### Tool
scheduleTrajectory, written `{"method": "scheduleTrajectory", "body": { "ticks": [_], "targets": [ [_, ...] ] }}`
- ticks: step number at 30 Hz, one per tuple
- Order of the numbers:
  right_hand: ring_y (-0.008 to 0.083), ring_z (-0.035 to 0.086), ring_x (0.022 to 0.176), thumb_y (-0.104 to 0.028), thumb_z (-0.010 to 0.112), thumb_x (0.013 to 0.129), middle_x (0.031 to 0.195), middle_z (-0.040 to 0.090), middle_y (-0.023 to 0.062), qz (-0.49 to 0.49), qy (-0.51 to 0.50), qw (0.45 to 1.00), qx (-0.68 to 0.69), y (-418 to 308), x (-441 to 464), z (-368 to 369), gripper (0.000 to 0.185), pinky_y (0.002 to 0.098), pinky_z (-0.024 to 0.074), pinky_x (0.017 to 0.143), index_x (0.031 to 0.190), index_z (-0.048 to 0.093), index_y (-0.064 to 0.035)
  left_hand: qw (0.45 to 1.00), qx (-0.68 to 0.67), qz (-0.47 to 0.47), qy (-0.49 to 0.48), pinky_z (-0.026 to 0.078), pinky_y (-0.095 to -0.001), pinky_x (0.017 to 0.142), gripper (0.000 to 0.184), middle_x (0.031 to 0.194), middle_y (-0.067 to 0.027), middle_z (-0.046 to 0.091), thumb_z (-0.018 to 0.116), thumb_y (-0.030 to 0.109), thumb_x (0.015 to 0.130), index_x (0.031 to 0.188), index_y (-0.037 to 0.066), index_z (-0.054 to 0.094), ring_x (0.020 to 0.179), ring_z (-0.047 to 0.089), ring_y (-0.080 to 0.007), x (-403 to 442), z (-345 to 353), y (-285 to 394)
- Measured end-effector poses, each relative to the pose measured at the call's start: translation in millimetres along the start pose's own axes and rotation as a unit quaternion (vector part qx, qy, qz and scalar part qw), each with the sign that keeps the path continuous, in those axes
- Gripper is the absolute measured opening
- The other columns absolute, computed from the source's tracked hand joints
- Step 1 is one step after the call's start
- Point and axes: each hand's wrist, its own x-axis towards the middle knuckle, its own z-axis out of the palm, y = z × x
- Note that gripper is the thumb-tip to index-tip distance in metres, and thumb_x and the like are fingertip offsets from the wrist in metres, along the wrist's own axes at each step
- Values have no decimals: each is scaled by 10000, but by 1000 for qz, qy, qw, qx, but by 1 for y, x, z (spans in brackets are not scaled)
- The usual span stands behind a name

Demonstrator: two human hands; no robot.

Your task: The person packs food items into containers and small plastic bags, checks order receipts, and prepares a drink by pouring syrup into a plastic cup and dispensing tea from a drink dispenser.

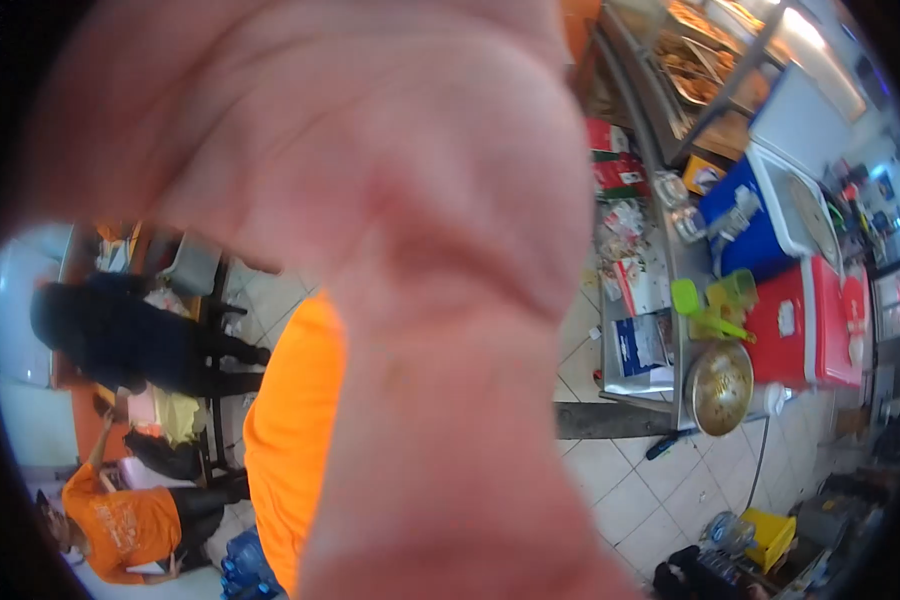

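Note:
A bare hand, seemingly my left hand [370, 170], fills the upper middle of the head view, very close to the lens. Its palm faces the camera, and the wrist and forearm run down to the bottom edge. The fingers are blurred or cut off by the frame, so their pose and anything they hold are hidden. Partly behind the forearm shows orange cloth [290, 430]; whose garment it is cannot be made out. My right hand is not in view.
The view lies sideways. At right, a metal table [682, 290] bears a blue cooler [745, 215], a red cooler [785, 325], green plastic containers [710, 315] and a metal bowl [720, 390]. Food trays [690, 70] sit above. Two people, in dark clothes [140, 335] and an orange shirt [120, 525], stand at left.

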Motion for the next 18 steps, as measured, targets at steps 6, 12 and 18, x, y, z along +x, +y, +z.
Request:
{"method": "scheduleTrajectory", "body": {
  "ticks": [6, 12, 18],
  "targets": [
    [192, 635, 692, -244, 563, 912, 809, 646, 78, -140, 152, 974, -88, -193, 78, -176, 233, 316, 511, 560, 1024, 635, -53, 969, -94, -214, -85, 393, -390, 978, 844, 1303, -126, 450, 687, 586, 783, 1382, 117, 321, 1165, 469, -255, -7, 72, 64],
    [172, 613, 640, -250, 500, 947, 805, 639, 83, -290, 139, 942, -94, -311, 97, -265, 249, 316, 499, 531, 1000, 624, -40, 959, -155, -192, -137, 364, -402, 1012, 862, 1349, -130, 407, 636, 614, 803, 1418, 141, 260, 1208, 433, -271, 3, 163, 57],
    [204, 627, 641, -232, 570, 898, 691, 620, 65, -226, 25, 974, -21, -218, 243, -376, 289, 362, 539, 564, 1137, 581, -68, 974, -122, -143, -123, 336, -414, 1046, 880, 1394, -133, 365, 585, 642, 823, 1454, 165, 199, 1251, 397, -286, -39, 281, 12]
  ]
}}
